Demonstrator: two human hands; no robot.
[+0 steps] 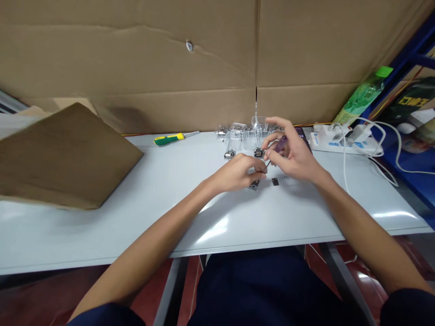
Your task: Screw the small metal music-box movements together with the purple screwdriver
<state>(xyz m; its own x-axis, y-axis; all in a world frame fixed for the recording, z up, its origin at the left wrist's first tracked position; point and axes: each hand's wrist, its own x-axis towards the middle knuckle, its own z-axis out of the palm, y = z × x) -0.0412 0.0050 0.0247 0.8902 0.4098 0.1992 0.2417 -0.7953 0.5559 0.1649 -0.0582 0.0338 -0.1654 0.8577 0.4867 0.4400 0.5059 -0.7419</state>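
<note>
My right hand [292, 151] grips a purple-handled screwdriver [280, 145], and its thin shaft points down and left into the fingertips of my left hand [238, 172]. Those curled fingers close over a small dark metal part [253, 184], which is mostly hidden. A small black rectangular piece [275, 181] lies on the white table [163, 181] just below the screwdriver tip. Behind my hands sit several clear plastic pieces [239, 136] and small metal parts [229, 154]. A green-and-yellow screwdriver [169, 139] lies further left.
A large brown paper sheet [64, 156] overlaps the table's left side. A white power strip [343, 140] with white cables sits at the right, near a green bottle [363, 95]. Cardboard [170, 54] lines the back edge, and a blue shelf [408, 59] stands at the right.
</note>
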